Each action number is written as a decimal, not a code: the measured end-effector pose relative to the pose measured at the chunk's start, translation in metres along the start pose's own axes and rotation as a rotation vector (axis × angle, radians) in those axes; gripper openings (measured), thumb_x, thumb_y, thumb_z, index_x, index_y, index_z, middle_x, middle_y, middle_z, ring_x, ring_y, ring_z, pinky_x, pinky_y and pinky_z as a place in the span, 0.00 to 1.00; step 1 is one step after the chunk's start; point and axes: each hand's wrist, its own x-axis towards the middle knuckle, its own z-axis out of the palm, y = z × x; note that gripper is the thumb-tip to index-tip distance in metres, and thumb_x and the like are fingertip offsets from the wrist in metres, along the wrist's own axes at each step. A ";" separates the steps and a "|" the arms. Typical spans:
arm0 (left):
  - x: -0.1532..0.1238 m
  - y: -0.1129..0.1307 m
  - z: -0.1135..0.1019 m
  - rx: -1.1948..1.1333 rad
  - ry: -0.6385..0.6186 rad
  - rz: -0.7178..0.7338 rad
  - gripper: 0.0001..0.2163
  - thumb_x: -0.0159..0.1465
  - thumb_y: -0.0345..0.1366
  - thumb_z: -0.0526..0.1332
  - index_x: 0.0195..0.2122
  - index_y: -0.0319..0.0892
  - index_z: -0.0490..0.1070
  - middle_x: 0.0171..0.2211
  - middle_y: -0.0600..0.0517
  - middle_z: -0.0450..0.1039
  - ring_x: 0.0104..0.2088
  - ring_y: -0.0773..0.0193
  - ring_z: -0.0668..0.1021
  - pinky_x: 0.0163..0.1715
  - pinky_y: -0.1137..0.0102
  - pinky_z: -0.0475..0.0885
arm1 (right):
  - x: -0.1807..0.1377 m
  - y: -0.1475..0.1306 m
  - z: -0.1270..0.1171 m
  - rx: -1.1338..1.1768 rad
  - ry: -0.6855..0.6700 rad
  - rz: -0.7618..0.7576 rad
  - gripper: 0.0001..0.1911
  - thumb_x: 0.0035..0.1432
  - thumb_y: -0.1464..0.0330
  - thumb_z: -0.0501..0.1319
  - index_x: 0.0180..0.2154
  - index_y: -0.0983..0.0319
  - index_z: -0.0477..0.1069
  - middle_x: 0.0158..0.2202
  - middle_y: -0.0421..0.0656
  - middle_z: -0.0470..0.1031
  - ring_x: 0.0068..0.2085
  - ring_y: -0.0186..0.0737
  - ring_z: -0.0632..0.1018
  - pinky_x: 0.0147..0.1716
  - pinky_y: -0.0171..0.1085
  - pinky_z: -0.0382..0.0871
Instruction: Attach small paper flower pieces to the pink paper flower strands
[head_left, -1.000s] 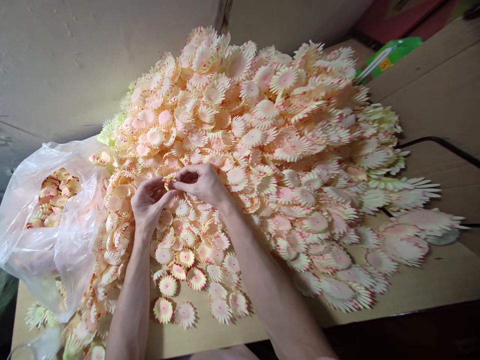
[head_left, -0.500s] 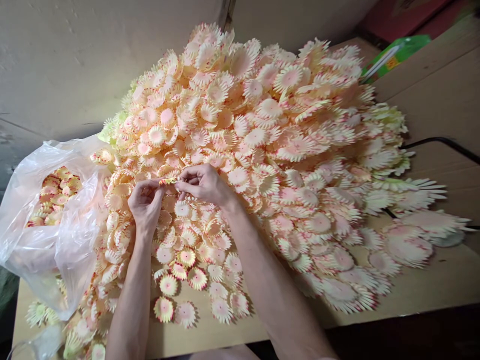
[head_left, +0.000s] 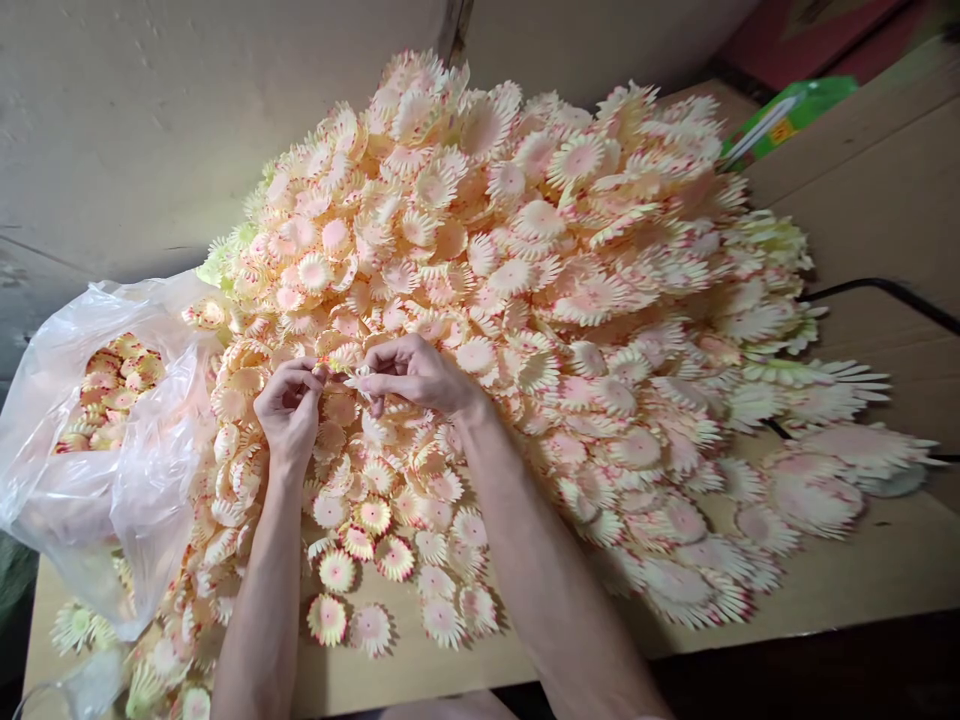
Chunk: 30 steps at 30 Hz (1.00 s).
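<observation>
My left hand (head_left: 291, 402) pinches the left side of a small yellow and red-tipped artificial flower piece (head_left: 343, 358). Close on its right, my right hand (head_left: 409, 378) has thumb and forefinger closed on a pale, fringed petal disc (head_left: 358, 378) that meets the flower piece. How the two are joined is too small to make out. Under and around both hands spreads a large heap of pale pink and cream petal discs (head_left: 517, 275) with fringed edges. Several loose discs with red tips, one of them a yellowish disc (head_left: 328, 618), lie between my forearms.
A translucent plastic bag (head_left: 157, 500) at the left holds small red-edged flower pieces (head_left: 124, 378). Cardboard (head_left: 862, 190) stands along the right, with a green packet (head_left: 795, 118) behind it and a black cable (head_left: 892, 288) in front. The tabletop (head_left: 847, 580) ends at the front.
My hands have drawn slightly apart. More of the flower piece and the pale disc shows between my fingertips. The heap and the bag look the same.
</observation>
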 end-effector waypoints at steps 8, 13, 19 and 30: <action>-0.002 0.003 0.004 -0.059 0.052 -0.035 0.10 0.56 0.32 0.68 0.21 0.40 0.69 0.32 0.51 0.72 0.32 0.69 0.75 0.34 0.72 0.73 | 0.001 0.004 -0.001 0.039 -0.075 -0.020 0.11 0.54 0.65 0.66 0.25 0.65 0.71 0.19 0.36 0.71 0.20 0.31 0.75 0.22 0.31 0.68; -0.001 0.004 0.000 0.065 -0.009 0.018 0.02 0.59 0.31 0.66 0.31 0.43 0.79 0.37 0.49 0.74 0.39 0.66 0.76 0.37 0.73 0.73 | 0.004 0.001 0.004 -0.047 -0.024 -0.037 0.13 0.53 0.64 0.67 0.23 0.65 0.70 0.19 0.35 0.68 0.20 0.27 0.68 0.22 0.30 0.61; -0.002 0.009 0.004 0.143 0.041 0.042 0.05 0.55 0.34 0.71 0.33 0.43 0.80 0.37 0.50 0.73 0.36 0.68 0.77 0.32 0.75 0.74 | 0.006 0.000 0.008 -0.076 0.058 -0.068 0.15 0.51 0.61 0.69 0.25 0.65 0.71 0.22 0.36 0.68 0.24 0.28 0.67 0.25 0.31 0.59; -0.002 0.008 0.008 0.099 0.124 0.049 0.05 0.55 0.33 0.71 0.29 0.41 0.76 0.32 0.52 0.72 0.33 0.69 0.76 0.31 0.74 0.74 | 0.004 -0.001 0.009 -0.049 -0.001 -0.069 0.16 0.55 0.63 0.66 0.21 0.64 0.66 0.18 0.33 0.61 0.19 0.26 0.61 0.19 0.30 0.53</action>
